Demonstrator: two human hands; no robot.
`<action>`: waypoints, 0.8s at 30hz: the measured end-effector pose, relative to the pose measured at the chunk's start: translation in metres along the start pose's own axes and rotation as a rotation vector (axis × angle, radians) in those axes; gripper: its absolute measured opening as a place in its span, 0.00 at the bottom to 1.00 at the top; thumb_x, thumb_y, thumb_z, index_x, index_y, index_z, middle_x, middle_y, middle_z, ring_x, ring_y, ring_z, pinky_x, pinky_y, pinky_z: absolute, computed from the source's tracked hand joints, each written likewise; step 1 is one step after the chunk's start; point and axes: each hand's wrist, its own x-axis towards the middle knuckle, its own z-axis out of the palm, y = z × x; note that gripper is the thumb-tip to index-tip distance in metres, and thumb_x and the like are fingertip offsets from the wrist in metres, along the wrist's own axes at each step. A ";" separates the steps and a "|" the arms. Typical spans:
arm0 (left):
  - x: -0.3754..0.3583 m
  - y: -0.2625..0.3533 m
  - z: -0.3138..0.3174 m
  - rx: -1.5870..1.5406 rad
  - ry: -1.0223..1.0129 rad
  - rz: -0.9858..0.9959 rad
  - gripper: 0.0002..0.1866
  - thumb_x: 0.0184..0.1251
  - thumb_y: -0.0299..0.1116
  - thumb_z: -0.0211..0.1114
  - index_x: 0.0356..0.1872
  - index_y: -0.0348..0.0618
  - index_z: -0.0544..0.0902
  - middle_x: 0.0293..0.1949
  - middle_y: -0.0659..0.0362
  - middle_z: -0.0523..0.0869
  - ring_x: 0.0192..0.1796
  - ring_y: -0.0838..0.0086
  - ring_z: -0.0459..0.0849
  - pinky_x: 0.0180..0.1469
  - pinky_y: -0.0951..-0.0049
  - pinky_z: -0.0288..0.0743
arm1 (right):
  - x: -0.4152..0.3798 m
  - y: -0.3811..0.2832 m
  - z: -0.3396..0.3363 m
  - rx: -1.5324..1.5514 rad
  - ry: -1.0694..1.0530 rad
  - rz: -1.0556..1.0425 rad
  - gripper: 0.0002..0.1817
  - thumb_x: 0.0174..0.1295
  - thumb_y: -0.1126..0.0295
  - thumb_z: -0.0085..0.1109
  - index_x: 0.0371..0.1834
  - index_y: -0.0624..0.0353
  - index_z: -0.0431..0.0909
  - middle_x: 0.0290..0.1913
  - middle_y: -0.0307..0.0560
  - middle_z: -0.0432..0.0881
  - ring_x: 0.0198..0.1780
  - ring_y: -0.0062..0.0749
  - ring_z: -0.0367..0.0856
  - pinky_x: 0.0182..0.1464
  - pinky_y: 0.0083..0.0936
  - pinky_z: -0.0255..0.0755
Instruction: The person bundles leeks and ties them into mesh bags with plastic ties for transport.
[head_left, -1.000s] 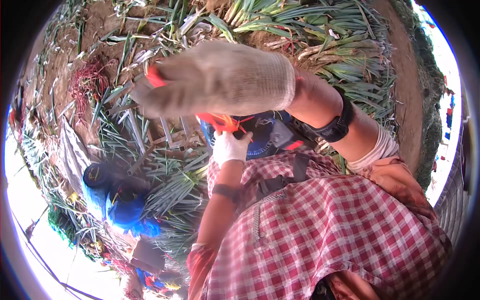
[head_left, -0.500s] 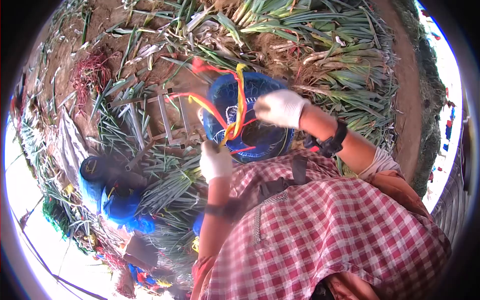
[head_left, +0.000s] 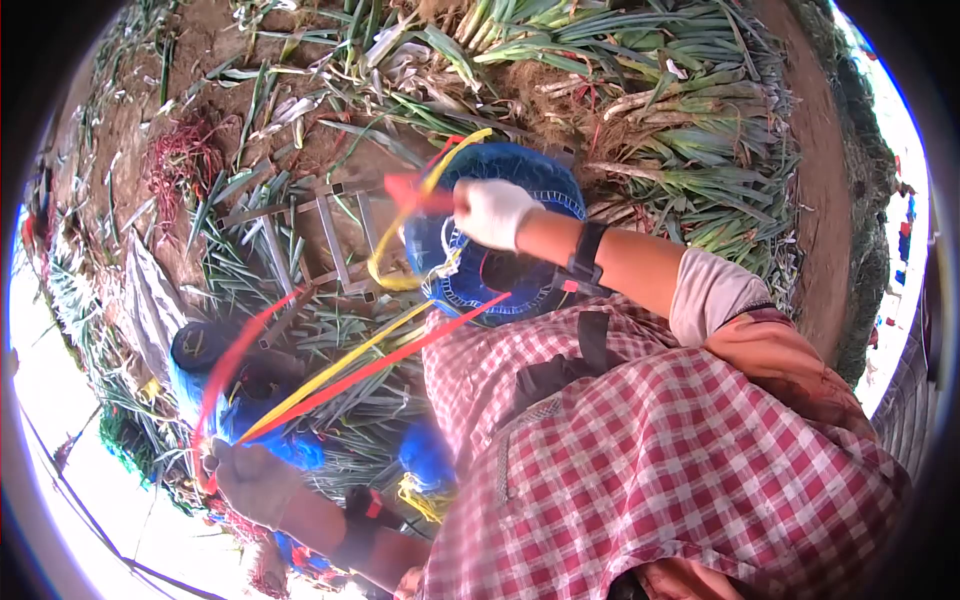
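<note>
Low at the left, my left hand in a white glove is stretched far out. Its fingers are closed on the ends of a red strip and a yellow strip, both pulled taut toward my lap. My right hand, gloved too, is closed on another red strip, blurred by motion; a loose yellow strip hangs beside its fingers. Under this hand sits a round blue bundle with white stitching around it and a white cord on its near side.
Leeks lie heaped at the upper right, with more leaves scattered left. A metal frame lies on the ground. Blue net rolls stand at the left, near a tangle of red strings. A blue bundle sits by my left side.
My left hand has swung from beside the blue bundle down to the far lower left, drawing the strips out straight. My right hand has shifted left over the bundle.
</note>
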 end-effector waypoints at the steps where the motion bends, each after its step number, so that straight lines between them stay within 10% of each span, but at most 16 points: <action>1: 0.008 -0.003 -0.008 -0.001 0.001 0.002 0.02 0.56 0.23 0.55 0.31 0.38 0.74 0.22 0.62 0.73 0.15 0.84 0.61 0.16 0.87 0.50 | 0.010 -0.005 -0.017 0.157 0.044 0.134 0.13 0.50 0.62 0.51 0.33 0.58 0.77 0.32 0.58 0.79 0.38 0.51 0.78 0.42 0.37 0.71; 5: 0.025 -0.033 -0.038 0.900 0.851 0.067 0.14 0.56 0.28 0.58 0.45 0.36 0.73 0.26 0.58 0.75 0.21 0.75 0.72 0.23 0.79 0.68 | 0.051 0.018 -0.084 1.141 0.517 0.311 0.11 0.53 0.69 0.55 0.36 0.65 0.74 0.19 0.46 0.75 0.17 0.26 0.74 0.17 0.21 0.69; 9: -0.003 -0.090 -0.032 1.739 0.069 0.246 0.27 0.54 0.38 0.64 0.53 0.36 0.70 0.55 0.47 0.68 0.55 0.58 0.71 0.54 0.65 0.69 | 0.036 0.067 -0.120 -0.289 0.938 0.134 0.27 0.55 0.51 0.54 0.49 0.62 0.71 0.41 0.53 0.80 0.38 0.36 0.81 0.43 0.26 0.75; 11: -0.029 -0.135 0.017 1.874 -0.257 0.358 0.28 0.51 0.37 0.66 0.53 0.35 0.70 0.54 0.45 0.70 0.58 0.55 0.67 0.60 0.63 0.61 | -0.003 0.040 -0.132 -0.130 0.417 0.170 0.30 0.52 0.55 0.56 0.57 0.58 0.67 0.50 0.58 0.76 0.49 0.47 0.76 0.51 0.33 0.71; 15: -0.066 -0.217 0.088 2.062 -0.687 0.446 0.45 0.41 0.51 0.70 0.63 0.49 0.62 0.66 0.47 0.57 0.68 0.50 0.51 0.67 0.50 0.42 | -0.042 0.030 -0.056 -0.511 0.035 0.029 0.42 0.45 0.52 0.63 0.64 0.52 0.57 0.64 0.50 0.59 0.64 0.44 0.59 0.65 0.37 0.56; 20: -0.062 -0.278 0.118 2.255 -1.089 0.298 0.46 0.50 0.46 0.62 0.69 0.58 0.45 0.70 0.51 0.44 0.71 0.50 0.41 0.68 0.46 0.31 | -0.041 0.043 0.013 -0.617 0.236 -0.130 0.41 0.42 0.61 0.61 0.64 0.48 0.56 0.63 0.49 0.58 0.64 0.47 0.57 0.65 0.48 0.47; 24: -0.037 -0.274 0.110 2.483 -0.946 0.338 0.45 0.50 0.35 0.58 0.69 0.58 0.43 0.71 0.53 0.39 0.71 0.53 0.38 0.68 0.47 0.30 | -0.033 0.053 0.001 -0.612 0.244 -0.108 0.40 0.41 0.66 0.60 0.64 0.47 0.57 0.64 0.48 0.58 0.64 0.45 0.56 0.66 0.47 0.47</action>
